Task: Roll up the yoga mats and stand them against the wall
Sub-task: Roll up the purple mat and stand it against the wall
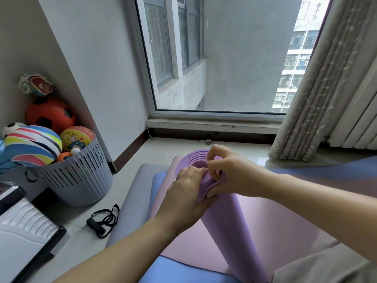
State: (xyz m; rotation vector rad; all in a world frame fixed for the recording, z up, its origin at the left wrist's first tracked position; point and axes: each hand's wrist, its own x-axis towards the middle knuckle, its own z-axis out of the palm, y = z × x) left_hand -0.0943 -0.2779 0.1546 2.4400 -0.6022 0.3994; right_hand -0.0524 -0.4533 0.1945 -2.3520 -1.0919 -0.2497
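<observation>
Purple foam is the worry here: the rolled purple yoga mat [230, 231] stands tilted in the lower middle of the frame, its bottom end out of sight, its top end turned towards the camera and showing a loose spiral with gaps between the coils. The left hand [183, 193] grips the near edge of that end, fingers curled round the outer layers, while the right hand [230, 172] pinches the inner layers between thumb and fingertips. Judging by the slack coils, the roll is likely to spring open or telescope if either hand lets go before the layers are drawn tight and even. It rises over the flat pink mat [275, 221], which lies on a blue mat [177, 268] and a grey mat [130, 201]; a base resting on that soft, layered footing could slide out. The wall [102, 78] at the upper left has a slatted basket of balls [81, 180] against it and a black resistance band [104, 219] on the tiles nearby, so a carried roll could knock the basket or a foot catch the band. A loosely wound mat may also slump once leaned.
</observation>
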